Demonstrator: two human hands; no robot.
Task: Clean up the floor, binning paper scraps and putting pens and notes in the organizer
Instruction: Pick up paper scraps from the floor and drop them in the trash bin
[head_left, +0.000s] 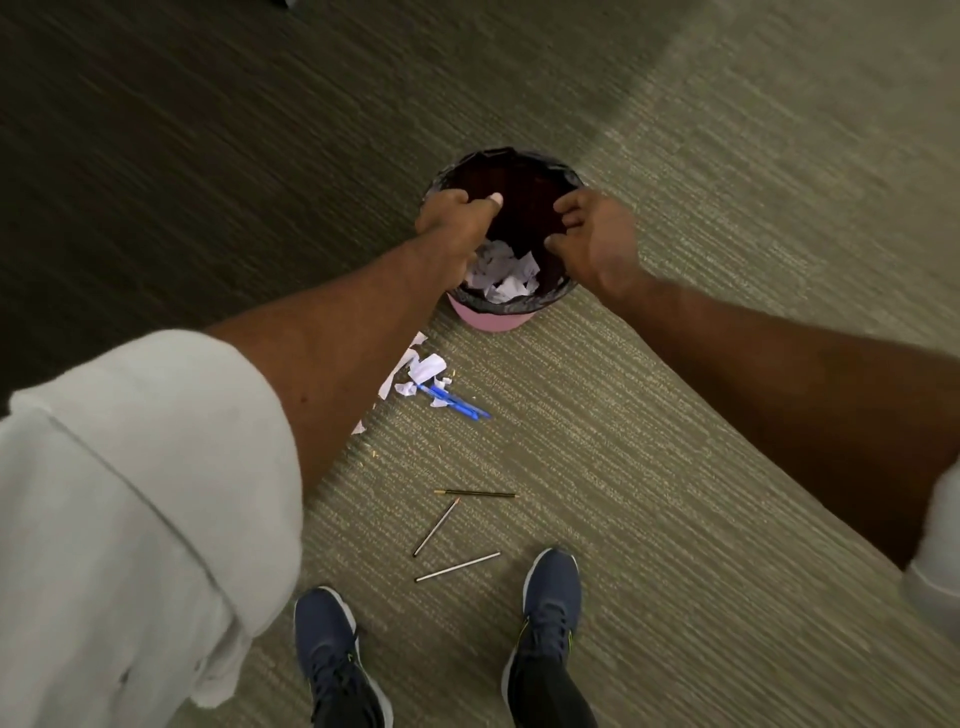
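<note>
A pink bin (493, 321) with a black liner stands on the carpet, white paper scraps (503, 274) lying inside it. Both hands hover over its mouth. My left hand (457, 226) is above the left rim, fingers loosely curled and thumb out, with nothing visible in it. My right hand (597, 239) is above the right side, fingers apart and empty. More torn scraps (423, 368) lie on the floor just in front of the bin, partly under my left forearm. Two blue pens (457, 402) lie beside them. Three thin dark pens (436, 527) lie nearer my feet.
My two dark blue shoes (550, 597) stand on the grey-green carpet (727, 415) at the bottom of the view, just behind the thin pens. My white rolled sleeve (130, 493) fills the lower left. No organizer is in view.
</note>
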